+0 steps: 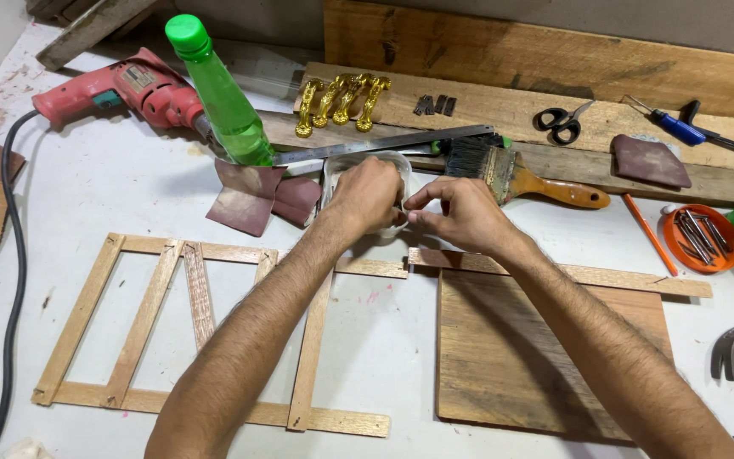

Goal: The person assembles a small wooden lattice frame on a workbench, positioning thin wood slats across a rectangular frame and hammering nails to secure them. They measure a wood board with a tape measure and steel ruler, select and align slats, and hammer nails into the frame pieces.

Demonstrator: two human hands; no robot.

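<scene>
Left hand [371,191] closed over a small clear container [341,166] past the frame's far edge | right hand [456,212] pinched its rim | wooden slat frame [206,331] lay assembled; board [545,357] untouched, unjoined | contents hidden.

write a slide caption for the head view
Both hands, left hand and right hand, grip a clear plastic tub above a wooden slat frame.
</scene>
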